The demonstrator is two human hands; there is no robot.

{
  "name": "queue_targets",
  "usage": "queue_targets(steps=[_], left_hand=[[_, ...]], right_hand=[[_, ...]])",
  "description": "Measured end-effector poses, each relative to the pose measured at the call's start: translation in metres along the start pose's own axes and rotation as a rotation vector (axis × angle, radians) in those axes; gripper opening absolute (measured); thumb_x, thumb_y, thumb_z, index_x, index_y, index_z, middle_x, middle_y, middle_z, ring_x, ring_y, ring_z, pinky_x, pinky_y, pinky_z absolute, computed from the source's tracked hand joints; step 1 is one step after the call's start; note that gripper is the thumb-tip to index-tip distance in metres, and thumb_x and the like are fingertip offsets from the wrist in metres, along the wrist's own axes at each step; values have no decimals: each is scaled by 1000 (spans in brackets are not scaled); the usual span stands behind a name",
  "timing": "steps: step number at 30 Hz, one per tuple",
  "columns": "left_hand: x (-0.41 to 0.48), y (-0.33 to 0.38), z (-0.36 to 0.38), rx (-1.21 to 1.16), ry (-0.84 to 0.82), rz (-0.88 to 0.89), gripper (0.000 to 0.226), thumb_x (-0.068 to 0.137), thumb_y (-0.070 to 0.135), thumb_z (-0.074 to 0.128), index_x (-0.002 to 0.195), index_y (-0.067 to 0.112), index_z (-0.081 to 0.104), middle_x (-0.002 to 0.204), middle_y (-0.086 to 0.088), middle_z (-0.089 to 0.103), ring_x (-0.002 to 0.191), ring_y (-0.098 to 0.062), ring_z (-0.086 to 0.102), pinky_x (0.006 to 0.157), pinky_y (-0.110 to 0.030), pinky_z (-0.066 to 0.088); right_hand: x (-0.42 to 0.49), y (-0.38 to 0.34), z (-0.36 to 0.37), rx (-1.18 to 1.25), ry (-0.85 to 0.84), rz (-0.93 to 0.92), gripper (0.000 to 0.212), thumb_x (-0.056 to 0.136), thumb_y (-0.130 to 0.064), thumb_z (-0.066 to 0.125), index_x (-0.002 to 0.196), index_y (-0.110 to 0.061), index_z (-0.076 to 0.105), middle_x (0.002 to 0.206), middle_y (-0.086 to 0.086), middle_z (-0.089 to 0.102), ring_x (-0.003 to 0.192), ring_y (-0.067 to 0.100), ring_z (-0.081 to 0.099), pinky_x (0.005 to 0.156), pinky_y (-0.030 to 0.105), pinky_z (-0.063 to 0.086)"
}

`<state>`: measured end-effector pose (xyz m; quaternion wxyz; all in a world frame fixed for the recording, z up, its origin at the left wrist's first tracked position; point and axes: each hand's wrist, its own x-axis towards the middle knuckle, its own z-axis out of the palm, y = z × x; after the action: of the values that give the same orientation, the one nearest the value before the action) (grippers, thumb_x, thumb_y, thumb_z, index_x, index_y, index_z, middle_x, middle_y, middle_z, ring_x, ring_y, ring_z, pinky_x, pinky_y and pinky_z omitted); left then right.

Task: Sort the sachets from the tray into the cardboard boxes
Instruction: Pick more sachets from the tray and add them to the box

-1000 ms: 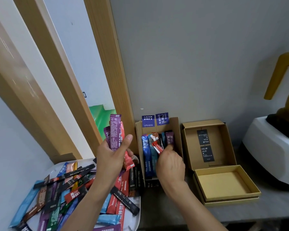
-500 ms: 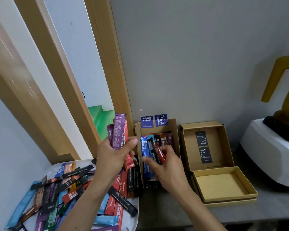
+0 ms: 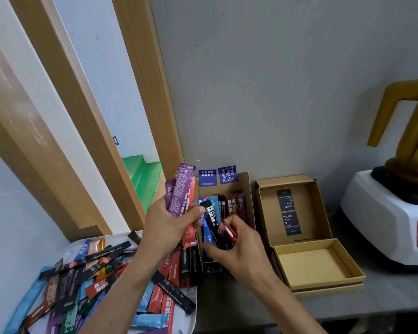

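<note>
- The grey bench (image 3: 384,292) carries everything; the boxes stand against the wall, so sachets have to go in from above and the front.
- The white tray (image 3: 82,242) sits at the left and is heaped with loose sachets (image 3: 82,285) lying crosswise. Most of the sorting seems not yet done.
- The flat box (image 3: 323,261) lies open and holds nothing; its lid stands behind it.
- The narrow box (image 3: 249,189), between the tray and the flat box, holds sachets standing on end.
- The left grip (image 3: 164,227) is wrapped round a bundle of purple sachets (image 3: 181,189), held upright just beside the narrow box. Best to keep it steady and clear of the box mouth.
- The right grip (image 3: 241,251) pinches a black sachet (image 3: 211,220) and a red sachet (image 3: 229,231) over the narrow box.
- To seat the black sachet well, stand it upright, slip it beside its own colour and push it down gently so that the neighbours do not buckle.
</note>
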<state>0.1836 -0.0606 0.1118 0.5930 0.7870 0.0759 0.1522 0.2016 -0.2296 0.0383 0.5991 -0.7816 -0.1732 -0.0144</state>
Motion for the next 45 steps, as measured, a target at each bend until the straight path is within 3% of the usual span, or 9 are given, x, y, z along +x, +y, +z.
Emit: queue_targets(steps=[4,10,15,21,24,32,35,40,45], left_hand=[[1,-2,-4,6,83,28,19,86,14,80,99,7,68,77,-7,77,65,-20,76,57,-20,58],[1,-9,-7,26,171,40,20,86,25,80,99,17,66,77,0,75,68,-15,75,54,-15,55],[1,-13,-9,1,227,30,31,81,42,79,99,22,65,77,2,75,68,-16,76,61,-24,60],[-1,-18,-17,-42,301,-1,31,82,48,75,101,30,58,80,1,74,72,-17,76,75,-40,64],[-5,-18,-20,-40,277,-1,34,80,47,77,100,26,60,81,-1,74,72,-19,76,77,-42,64],[-4,-6,-4,115,-22,50,25,78,29,87,98,18,76,83,2,79,70,-13,76,62,-19,57],[1,-6,-2,162,-66,72,34,76,33,87,106,21,75,96,10,79,83,-6,76,69,-17,59],[0,3,-7,102,-212,81,36,77,25,86,110,16,73,102,10,80,79,-18,78,69,-23,61],[-3,7,-9,52,-297,90,37,82,13,83,116,14,70,104,7,80,74,-23,77,68,-24,60]], right_hand=[[-2,4,-1,-37,-3,-88,24,85,-26,83,100,-36,67,108,-18,70,107,1,68,82,31,63],[7,4,1,-36,87,69,29,79,-31,89,95,-34,65,99,-15,70,97,5,71,73,31,65],[19,12,15,-183,163,105,17,87,-42,80,90,-30,69,91,-11,73,87,3,70,76,26,62],[39,15,31,-349,192,161,45,84,-41,83,122,-25,65,117,-5,71,107,14,70,90,36,62],[36,15,25,-237,172,196,50,84,-34,84,126,-27,58,122,-6,70,111,12,69,92,35,62],[16,10,21,-320,47,56,46,88,-20,71,130,-25,51,120,-9,55,111,9,59,95,30,56],[10,8,14,-216,-71,-2,33,96,-13,60,125,-30,57,113,-14,54,102,3,61,81,18,54],[6,10,-3,173,-271,27,27,94,-12,48,110,-23,68,95,-10,65,80,3,60,72,21,48],[6,7,-6,577,-395,150,39,80,-7,42,114,-17,58,80,20,64,54,16,44,54,28,35]])
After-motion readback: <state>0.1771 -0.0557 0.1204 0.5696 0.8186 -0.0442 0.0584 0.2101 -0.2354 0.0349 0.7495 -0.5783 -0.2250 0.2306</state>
